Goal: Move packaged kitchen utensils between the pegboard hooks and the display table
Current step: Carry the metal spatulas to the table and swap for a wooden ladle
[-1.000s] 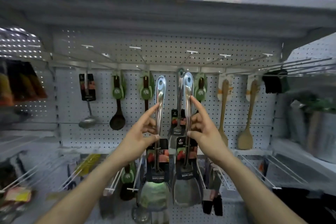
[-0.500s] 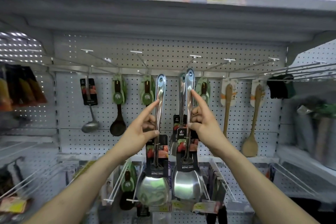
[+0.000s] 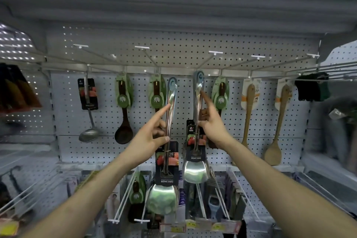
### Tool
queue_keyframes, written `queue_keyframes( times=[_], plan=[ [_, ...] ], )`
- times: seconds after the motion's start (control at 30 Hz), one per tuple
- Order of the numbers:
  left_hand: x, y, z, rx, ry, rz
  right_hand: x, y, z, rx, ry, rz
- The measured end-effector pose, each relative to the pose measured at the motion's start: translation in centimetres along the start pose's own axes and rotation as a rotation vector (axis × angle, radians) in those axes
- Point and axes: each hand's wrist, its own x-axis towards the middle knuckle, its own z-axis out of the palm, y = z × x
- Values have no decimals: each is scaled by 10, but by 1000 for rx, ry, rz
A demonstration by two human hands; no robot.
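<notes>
I hold two packaged steel spatulas upright before the white pegboard (image 3: 251, 121). My left hand (image 3: 149, 137) pinches the handle of the left spatula (image 3: 164, 197), thumb in front, index finger stretched up along the shaft. My right hand (image 3: 211, 125) grips the handle of the right spatula (image 3: 196, 170), index finger pointing up along it. The right spatula's top hole sits at the rail by a long hook (image 3: 215, 53); whether it is threaded on I cannot tell. Another carded spatula hangs just behind it. The left spatula's top is lower, below the rail.
On the pegboard hang a steel ladle (image 3: 87, 121), dark spoons on green cards (image 3: 123, 118), and two wooden spatulas (image 3: 274, 141) at the right. Long bare hooks (image 3: 142, 48) jut out above. Lower hooks (image 3: 123, 199) carry more packaged utensils. A shelf (image 3: 173, 6) overhangs everything.
Both hands have risen with the spatulas and moved apart. The right spatula's top has climbed to the hook rail; the left one trails lower.
</notes>
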Motion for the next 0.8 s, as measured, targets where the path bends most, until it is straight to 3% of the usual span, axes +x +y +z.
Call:
queue_keyframes(
  times=[0.23, 0.43, 0.8],
  plan=[
    [-13, -10, -2, -6, 10, 21, -7, 14, -3, -27, 11, -15],
    [-19, -1, 11, -50, -7, 31, -34, 26, -10, -161, 167, -67],
    [-8, 33, 64, -116, -65, 73, -63, -55, -17, 40, 15, -233]
  ],
)
